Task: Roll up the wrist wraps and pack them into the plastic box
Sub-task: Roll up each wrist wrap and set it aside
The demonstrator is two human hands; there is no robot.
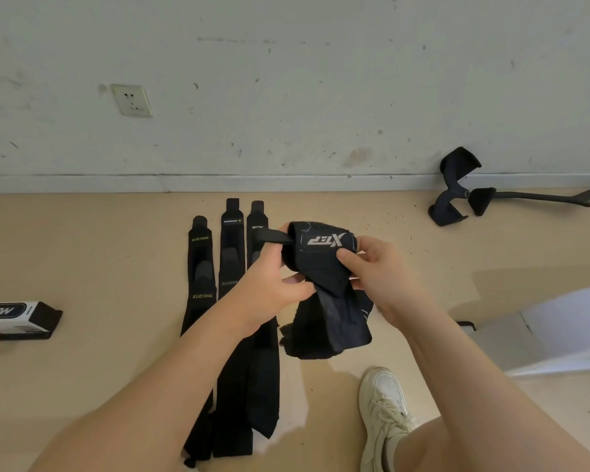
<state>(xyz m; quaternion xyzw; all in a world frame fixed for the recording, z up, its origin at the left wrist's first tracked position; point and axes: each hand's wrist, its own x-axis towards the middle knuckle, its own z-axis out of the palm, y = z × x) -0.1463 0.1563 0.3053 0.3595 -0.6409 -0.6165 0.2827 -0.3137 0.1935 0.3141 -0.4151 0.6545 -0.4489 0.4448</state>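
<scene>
At frame centre I see my left hand (269, 281) and right hand (372, 267) both gripping the wrap (324, 264), fingers curled, held above the floor (99, 335), forearms converging from below.

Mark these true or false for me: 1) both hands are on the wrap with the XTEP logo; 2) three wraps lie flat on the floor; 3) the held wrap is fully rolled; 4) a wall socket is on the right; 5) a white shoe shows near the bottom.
1) True: the left hand and right hand both grip the XTEP wrap.
2) True: three flat wraps lie side by side on the floor.
3) False: its tail hangs loose below the hands.
4) False: the wall socket is on the left.
5) True: a white shoe is there.
</scene>
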